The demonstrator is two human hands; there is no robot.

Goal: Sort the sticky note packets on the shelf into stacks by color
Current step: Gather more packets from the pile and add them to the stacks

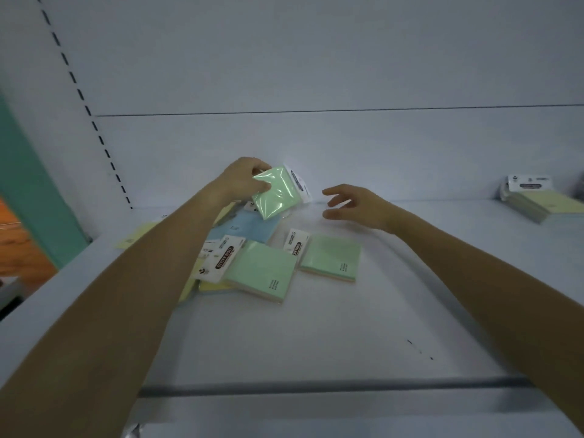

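Note:
My left hand [243, 178] grips a green sticky note packet [278, 192] and holds it tilted above the pile. My right hand [354, 205] hovers just to its right, fingers spread, holding nothing. Below on the white shelf [347, 327] lie two green packets, one at the centre [262, 270] and one to its right [330, 257]. A blue packet [246, 227] lies under the raised one. Yellow packets [136, 237] show at the left, partly hidden by my left forearm. A stack of yellow packets [537, 200] stands at the far right.
The shelf's white back wall [316, 147] rises right behind the pile. A slotted upright [94, 128] runs along the left. The shelf's front lip [316, 387] crosses the lower frame. A teal panel [31, 184] stands beyond the left end.

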